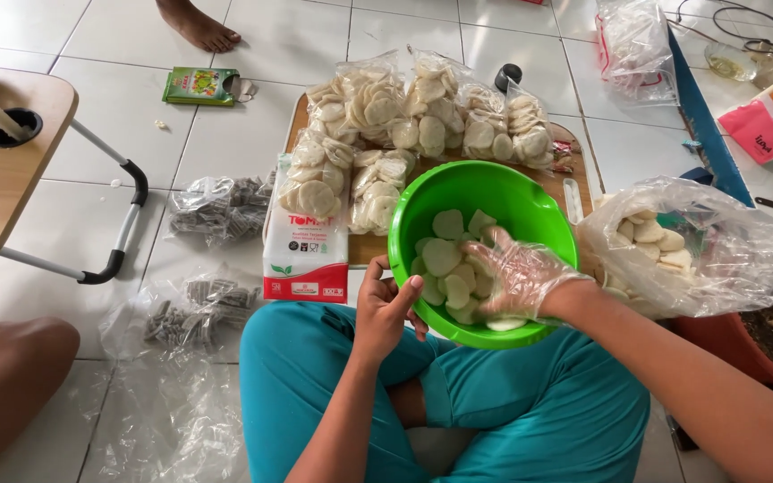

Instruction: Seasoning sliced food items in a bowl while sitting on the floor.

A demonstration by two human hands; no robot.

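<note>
R hand [510, 273], in a clear plastic glove, is down inside the green bowl [480, 201], fingers spread and curled over the pale crackers [445, 259] at the bottom; whether it has actually closed on any, can't tell. L hand [385, 306], bare, grips the bowl's near-left rim, thumb over the edge, fingers under. Bowl sits on the person's lap, above teal trousers [512, 411], tipped a bit toward the camera.

Just R of the bowl: a big open clear bag [717, 250] w/ more crackers in it, touching the R forearm. Behind the bowl, a wooden board [565, 148] on the tile floor [100, 116] carries approx. 6 packed cracker bags [404, 112], spread along its far and left edges. At the board's near-left corner stands a red-white packet [306, 259]. Farther L on the floor, 2 bags of dark pieces [216, 207]. Far-left: folding table [11, 170]. A small green box [200, 86] lies near another person's bare foot [199, 27] at the floor's far edge.
</note>
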